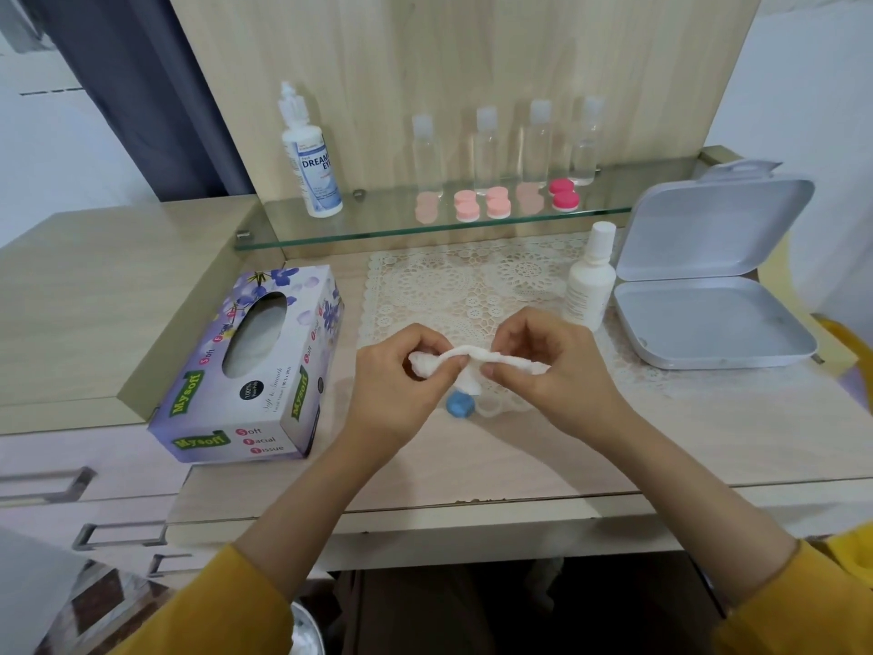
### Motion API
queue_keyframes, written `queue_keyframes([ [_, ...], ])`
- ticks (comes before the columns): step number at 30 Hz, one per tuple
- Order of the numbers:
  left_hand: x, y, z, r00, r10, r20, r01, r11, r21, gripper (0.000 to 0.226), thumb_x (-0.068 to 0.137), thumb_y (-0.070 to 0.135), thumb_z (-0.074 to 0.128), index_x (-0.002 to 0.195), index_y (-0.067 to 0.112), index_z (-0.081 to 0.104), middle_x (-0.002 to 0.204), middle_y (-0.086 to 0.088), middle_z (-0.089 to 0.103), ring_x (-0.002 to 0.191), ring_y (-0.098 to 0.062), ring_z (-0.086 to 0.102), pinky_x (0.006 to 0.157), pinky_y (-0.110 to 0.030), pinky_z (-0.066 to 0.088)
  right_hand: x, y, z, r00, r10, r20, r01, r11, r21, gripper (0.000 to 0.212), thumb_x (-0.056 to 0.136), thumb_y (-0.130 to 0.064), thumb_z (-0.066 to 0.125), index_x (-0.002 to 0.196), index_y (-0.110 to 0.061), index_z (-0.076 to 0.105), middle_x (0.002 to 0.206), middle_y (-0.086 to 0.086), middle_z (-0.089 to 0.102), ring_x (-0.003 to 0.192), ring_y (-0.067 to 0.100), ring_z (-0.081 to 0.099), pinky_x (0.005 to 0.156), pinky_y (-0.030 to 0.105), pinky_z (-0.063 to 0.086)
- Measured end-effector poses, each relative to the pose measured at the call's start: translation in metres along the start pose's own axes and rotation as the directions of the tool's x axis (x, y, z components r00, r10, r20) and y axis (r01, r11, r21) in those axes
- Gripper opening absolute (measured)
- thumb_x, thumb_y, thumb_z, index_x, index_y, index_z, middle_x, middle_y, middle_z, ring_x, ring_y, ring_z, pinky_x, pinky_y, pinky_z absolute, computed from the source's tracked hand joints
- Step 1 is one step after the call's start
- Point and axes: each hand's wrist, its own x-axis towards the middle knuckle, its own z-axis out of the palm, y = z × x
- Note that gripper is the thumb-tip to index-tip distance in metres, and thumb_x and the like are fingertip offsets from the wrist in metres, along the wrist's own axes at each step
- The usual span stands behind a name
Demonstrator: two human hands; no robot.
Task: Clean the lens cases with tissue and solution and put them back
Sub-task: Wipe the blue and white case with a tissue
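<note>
— What are your hands doing?

— My left hand (401, 375) and my right hand (543, 366) each pinch one end of one twisted white tissue (465, 356). My fingers are curled and my thumbs press on it.

— Where is the lens case?

— One blue lens case (459, 405) lies on the table at six o'clock from the tissue, just under it and not touching it. Five pink lens cases (498, 204) sit in a row on the glass shelf (378, 229) at twelve o'clock.

— What else can you count?

— Four clear bottles (486, 148) stand behind the pink ones. One solution bottle (312, 158) is at eleven o'clock, one tissue box (250, 366) at nine, one white bottle (590, 281) at one, and one open grey box (708, 295) at two.
</note>
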Motion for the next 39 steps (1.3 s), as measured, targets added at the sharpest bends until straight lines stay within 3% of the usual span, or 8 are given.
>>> queue_keyframes([
  [7, 0.000, -0.007, -0.002, 0.986, 0.048, 0.160, -0.061, 0.995, 0.074, 0.020, 0.068, 0.037, 0.069, 0.087, 0.033, 0.065, 0.094, 0.018, 0.064, 0.095, 0.002, 0.056, 0.081, -0.011, 0.040, -0.003, 0.006, -0.003, 0.999, 0.024, 0.022, -0.023, 0.999, -0.028, 0.020, 0.073, -0.005, 0.071, 0.071, -0.024, 0.065, 0.071, -0.004, 0.066, 0.068, 0.018, 0.060, 0.063, 0.024, 0.047],
  [11, 0.005, -0.003, -0.002, 0.980, 0.021, 0.200, -0.046, 0.992, 0.118, 0.013, 0.072, 0.023, 0.074, 0.070, 0.033, 0.064, 0.075, 0.016, 0.065, 0.079, 0.002, 0.058, 0.075, -0.010, 0.041, -0.004, 0.008, -0.003, 0.996, 0.056, 0.072, -0.058, 0.998, 0.028, 0.015, 0.075, -0.008, 0.069, 0.076, -0.023, 0.070, 0.071, 0.010, 0.068, 0.066, 0.031, 0.061, 0.063, 0.042, 0.048],
  [15, 0.007, -0.005, -0.006, 0.968, -0.051, 0.248, 0.038, 0.998, 0.058, 0.026, 0.077, 0.000, 0.067, 0.072, 0.024, 0.057, 0.067, 0.009, 0.060, 0.063, -0.001, 0.056, 0.062, -0.011, 0.044, -0.004, 0.011, -0.011, 0.988, 0.123, 0.089, -0.127, 0.991, 0.032, 0.014, 0.079, -0.008, 0.069, 0.083, -0.021, 0.069, 0.072, 0.005, 0.068, 0.062, 0.020, 0.063, 0.064, 0.034, 0.050],
  [19, 0.003, -0.010, -0.013, 0.952, -0.076, 0.296, 0.069, 0.997, 0.033, 0.028, 0.083, -0.001, 0.061, 0.078, 0.026, 0.058, 0.079, -0.001, 0.062, 0.070, -0.026, 0.056, 0.065, -0.028, 0.048, -0.004, 0.015, -0.023, 0.988, 0.151, 0.040, -0.149, 0.988, -0.038, 0.009, 0.083, -0.011, 0.065, 0.085, -0.020, 0.070, 0.078, 0.000, 0.070, 0.065, 0.019, 0.064, 0.068, 0.032, 0.052],
  [25, 0.000, -0.011, -0.013, 0.933, -0.097, 0.347, 0.074, 0.994, 0.078, 0.037, 0.079, -0.003, 0.065, 0.105, 0.023, 0.065, 0.086, 0.006, 0.060, 0.075, -0.004, 0.053, 0.069, -0.010, 0.044, -0.005, 0.021, -0.025, 0.986, 0.116, 0.122, -0.073, 0.948, -0.309, 0.015, 0.078, -0.012, 0.070, 0.091, -0.019, 0.072, 0.085, -0.009, 0.067, 0.071, 0.011, 0.060, 0.073, 0.028, 0.050],
  [30, -0.003, -0.013, -0.011, 0.920, -0.142, 0.365, 0.139, 0.990, 0.035, 0.042, 0.074, -0.003, 0.070, 0.098, 0.032, 0.063, 0.090, 0.002, 0.062, 0.082, -0.012, 0.057, 0.074, -0.015, 0.048, -0.006, 0.024, -0.023, 0.934, 0.205, 0.294, 0.041, 0.753, -0.657, 0.038, 0.073, -0.036, 0.071, 0.109, -0.027, 0.066, 0.100, -0.015, 0.051, 0.093, 0.008, 0.041, 0.083, 0.026, 0.031],
  [35, -0.009, -0.013, -0.005, 0.907, -0.171, 0.384, 0.199, 0.979, -0.035, 0.044, 0.073, -0.005, 0.070, 0.104, 0.026, 0.063, 0.089, 0.001, 0.061, 0.077, -0.005, 0.056, 0.077, -0.016, 0.049, -0.009, 0.027, -0.019, 0.958, 0.175, 0.227, 0.012, 0.767, -0.642, 0.027, 0.074, -0.030, 0.070, 0.101, -0.029, 0.070, 0.088, -0.007, 0.056, 0.091, 0.016, 0.048, 0.084, 0.035, 0.039],
  [39, -0.012, -0.014, 0.005, 0.924, -0.175, 0.339, 0.200, 0.979, -0.041, 0.040, 0.070, -0.002, 0.074, 0.105, 0.017, 0.066, 0.088, 0.008, 0.058, 0.074, 0.003, 0.057, 0.077, -0.016, 0.051, -0.011, 0.028, -0.018, 0.971, 0.132, 0.199, 0.006, 0.818, -0.576, 0.024, 0.073, -0.024, 0.074, 0.097, -0.023, 0.072, 0.079, -0.005, 0.056, 0.083, 0.013, 0.047, 0.075, 0.031, 0.036],
])
